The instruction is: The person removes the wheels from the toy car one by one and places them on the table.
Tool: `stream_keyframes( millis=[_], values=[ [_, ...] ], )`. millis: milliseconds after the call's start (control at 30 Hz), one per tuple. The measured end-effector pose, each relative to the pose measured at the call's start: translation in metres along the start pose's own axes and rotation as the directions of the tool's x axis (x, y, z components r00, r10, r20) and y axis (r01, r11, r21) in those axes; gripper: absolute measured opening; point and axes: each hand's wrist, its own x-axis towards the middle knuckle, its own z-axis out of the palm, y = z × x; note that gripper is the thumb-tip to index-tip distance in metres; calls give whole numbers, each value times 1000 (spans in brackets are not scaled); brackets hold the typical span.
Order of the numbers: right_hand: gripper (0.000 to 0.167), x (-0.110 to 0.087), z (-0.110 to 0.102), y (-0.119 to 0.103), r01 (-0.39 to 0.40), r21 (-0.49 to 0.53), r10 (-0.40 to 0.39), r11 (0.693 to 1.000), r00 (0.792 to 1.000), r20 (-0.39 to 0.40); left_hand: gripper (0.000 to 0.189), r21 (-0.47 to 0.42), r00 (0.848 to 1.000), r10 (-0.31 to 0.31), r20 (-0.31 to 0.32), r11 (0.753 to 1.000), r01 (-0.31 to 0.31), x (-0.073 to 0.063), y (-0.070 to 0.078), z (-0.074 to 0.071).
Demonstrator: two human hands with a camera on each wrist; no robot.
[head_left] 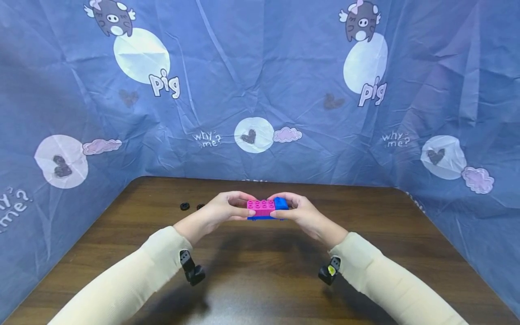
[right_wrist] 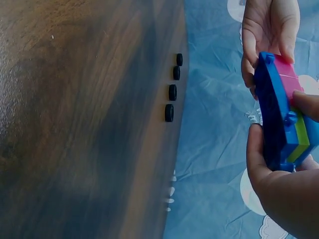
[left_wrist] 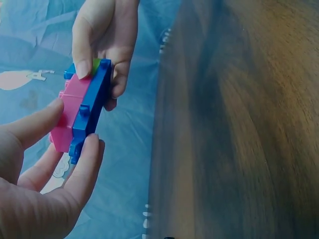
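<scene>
Both hands hold a toy car body made of building blocks above the table. Pink bricks [head_left: 261, 211] with studs on top sit on a blue car base [left_wrist: 93, 107], which has small pegs along its side. At the right end is a blue brick [head_left: 280, 203], with a lime green brick [right_wrist: 301, 133] under it. My left hand [head_left: 221, 210] grips the pink end between thumb and fingers. The other end is gripped by my right hand [head_left: 304, 215], its thumb on the side of the bricks.
Several black wheels [right_wrist: 172, 92] stand in a row near the far edge of the brown wooden table [head_left: 260, 280]; in the head view, one wheel [head_left: 184, 206] lies left of the left hand. A blue printed cloth [head_left: 260, 90] hangs behind and around the table.
</scene>
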Motion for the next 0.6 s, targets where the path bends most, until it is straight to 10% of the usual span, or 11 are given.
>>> stream_keyframes(
  millis=[600],
  values=[
    [43,12,-19,-7,-31,-151,22,988,998,-58,42,-13,987,83,-136,996,-85,16,-12,5]
  ],
)
